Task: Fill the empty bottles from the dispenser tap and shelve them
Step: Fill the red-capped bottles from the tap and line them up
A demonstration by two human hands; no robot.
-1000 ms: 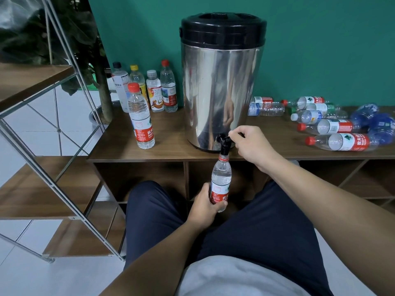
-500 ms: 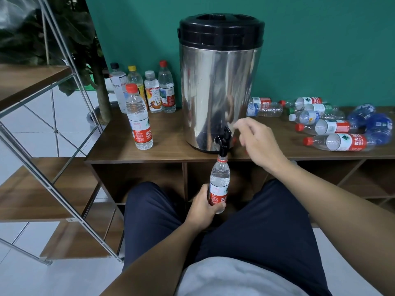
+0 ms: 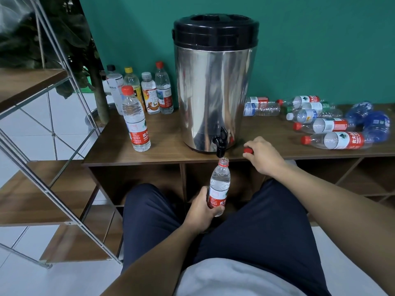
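Our right hand (image 3: 264,155) has left the tap (image 3: 220,144) and now pinches a red cap (image 3: 248,150) on the cabinet top (image 3: 171,150). Left hand (image 3: 203,212) grips the uncapped, red-labelled water bottle (image 3: 220,184) just below the tap; label characters unreadable.

- Both forearms (image 3: 333,201) were bare, with no sleeve, watch or band showing on them.
- The left hand (image 3: 201,212) and right hand (image 3: 264,155) wore no gloves or rings.
- Dark navy trousers (image 3: 267,229) covered both thighs.
- A pale grey shirt (image 3: 230,278) showed at the bottom edge.
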